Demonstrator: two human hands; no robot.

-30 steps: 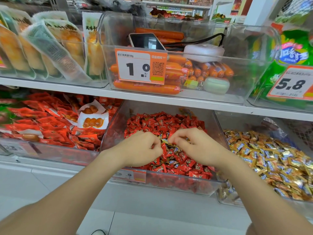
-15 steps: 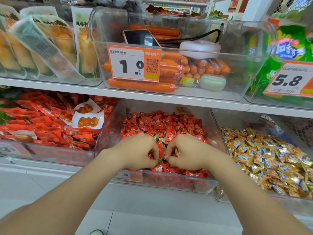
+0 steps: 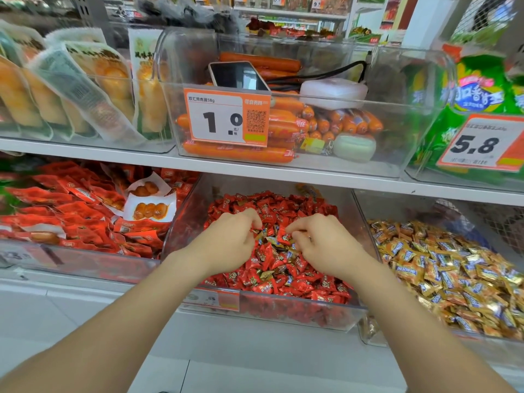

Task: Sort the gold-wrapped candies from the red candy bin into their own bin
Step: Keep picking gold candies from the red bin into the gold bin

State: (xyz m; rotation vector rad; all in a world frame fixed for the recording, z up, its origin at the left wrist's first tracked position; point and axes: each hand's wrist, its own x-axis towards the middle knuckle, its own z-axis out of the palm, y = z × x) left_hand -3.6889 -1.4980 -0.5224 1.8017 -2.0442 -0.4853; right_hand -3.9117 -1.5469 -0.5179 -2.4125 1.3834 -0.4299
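A clear bin [image 3: 181, 222] full of red-wrapped candies [image 3: 300, 282] sits in the middle of the lower shelf. Several gold-wrapped candies [image 3: 272, 241] lie mixed into the red ones, between my hands. My left hand [image 3: 229, 243] is over the pile with its fingers curled, and its fingertips pinch a gold wrapper. My right hand [image 3: 323, 246] is beside it, fingers curled down onto gold candy at the pile's centre. What either palm holds is hidden. To the right stands a clear bin [image 3: 360, 211] filled with gold-wrapped candies [image 3: 453, 276].
The upper shelf edge [image 3: 283, 173] runs just above the bins. On it stands a clear bin of orange sausages [image 3: 238, 154] with a phone [image 3: 238, 76] and a "1.0" price tag [image 3: 226, 117]. Red snack packs [image 3: 71, 211] fill the lower left bin.
Both hands have shifted a little deeper into the red bin and drawn slightly apart, exposing gold candies between them. Their fingers stay curled.
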